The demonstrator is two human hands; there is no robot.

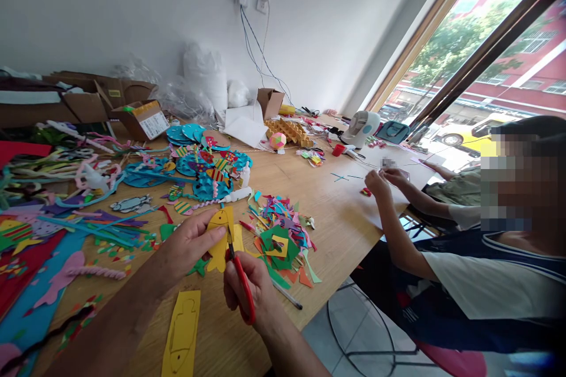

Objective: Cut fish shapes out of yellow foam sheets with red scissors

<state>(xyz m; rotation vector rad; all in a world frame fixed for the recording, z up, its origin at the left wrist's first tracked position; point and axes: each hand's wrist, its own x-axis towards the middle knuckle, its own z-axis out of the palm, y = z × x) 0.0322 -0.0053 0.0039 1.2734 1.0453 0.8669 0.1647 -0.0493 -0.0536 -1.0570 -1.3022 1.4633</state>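
I have left hand [194, 241] pinching yellow fish [218, 220], right hand [260, 285] closed round red scissors [246, 291]. Yellow strip [183, 327] lies below them.

The person's left hand [194, 244] pinched a yellow paper fish [216, 262], and the right hand [253, 283] gripped red-handled scissors [248, 301], their blades against the fish's right edge. Nearer us, a yellow strip [183, 330] with a drawn outline lay on the wooden table [283, 174]. Coloured scraps [287, 215] were heaped beyond; a co-worker [442, 288] sat at right, near a white fan [361, 127].

Glossy plastic scissor handles [246, 285], matt paper fish [216, 254]
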